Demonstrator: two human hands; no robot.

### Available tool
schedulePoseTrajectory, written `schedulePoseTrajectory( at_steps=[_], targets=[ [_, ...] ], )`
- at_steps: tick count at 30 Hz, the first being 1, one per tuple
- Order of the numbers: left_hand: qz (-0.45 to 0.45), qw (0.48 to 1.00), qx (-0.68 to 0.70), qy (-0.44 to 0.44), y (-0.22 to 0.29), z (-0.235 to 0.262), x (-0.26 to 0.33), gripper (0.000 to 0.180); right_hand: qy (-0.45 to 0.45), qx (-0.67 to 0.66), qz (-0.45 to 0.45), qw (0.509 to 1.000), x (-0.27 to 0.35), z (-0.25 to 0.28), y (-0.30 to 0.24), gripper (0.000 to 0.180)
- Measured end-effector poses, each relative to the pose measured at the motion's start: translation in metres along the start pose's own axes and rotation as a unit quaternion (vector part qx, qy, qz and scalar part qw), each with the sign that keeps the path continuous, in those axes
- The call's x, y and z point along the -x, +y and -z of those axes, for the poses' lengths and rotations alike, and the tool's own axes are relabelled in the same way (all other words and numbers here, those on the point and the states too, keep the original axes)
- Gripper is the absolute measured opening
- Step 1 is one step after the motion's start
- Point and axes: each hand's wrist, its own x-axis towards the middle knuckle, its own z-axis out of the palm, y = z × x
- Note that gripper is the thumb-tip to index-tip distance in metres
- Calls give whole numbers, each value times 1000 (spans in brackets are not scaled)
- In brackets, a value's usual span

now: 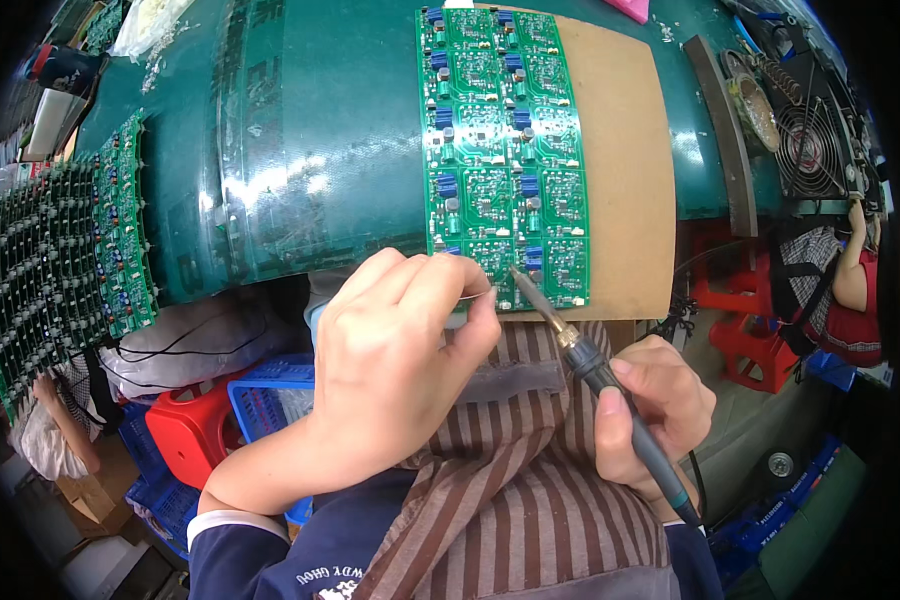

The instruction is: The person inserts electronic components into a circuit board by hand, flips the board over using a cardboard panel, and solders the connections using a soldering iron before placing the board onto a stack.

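A green panel of circuit boards (485,205), dotted with blue parts and small components, lies on a sheet of brown cardboard (625,170) at the table's near edge. My right hand (660,405) grips a soldering iron (588,362) like a pen, its tip slanting to the panel's lowest row between the two columns. Over the bottom left of the panel, my left hand (390,335) pinches a thin strand of solder wire (477,295) between thumb and fingers. That hand covers the panel's near left corner. Whether tip and wire touch a joint is too small to tell.
Several populated boards (60,255) stand in a row at the left. A soldering-iron stand (750,100) and a round fan (808,145) sit at the right. Red stools (195,430) and blue crates (265,400) are below the table. Other people are partly visible at both sides.
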Motion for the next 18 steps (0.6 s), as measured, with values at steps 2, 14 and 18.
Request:
schedulePoseTrajectory(
  at_steps=[2, 14, 18],
  targets=[
    [4, 1000, -6, -6, 0, 0, 0, 14, 2, -3, 0, 1000, 0, 0, 1, 22],
    [14, 999, -28, -16, 0, -3, -4, 12, -7, 2, -11, 1000, 0, 1, -4, 21],
    [6, 999, -31, -18, -1, -3, -5, 12, 1, 4, -11, 1000, -1, -1, -5, 22]
  ],
)
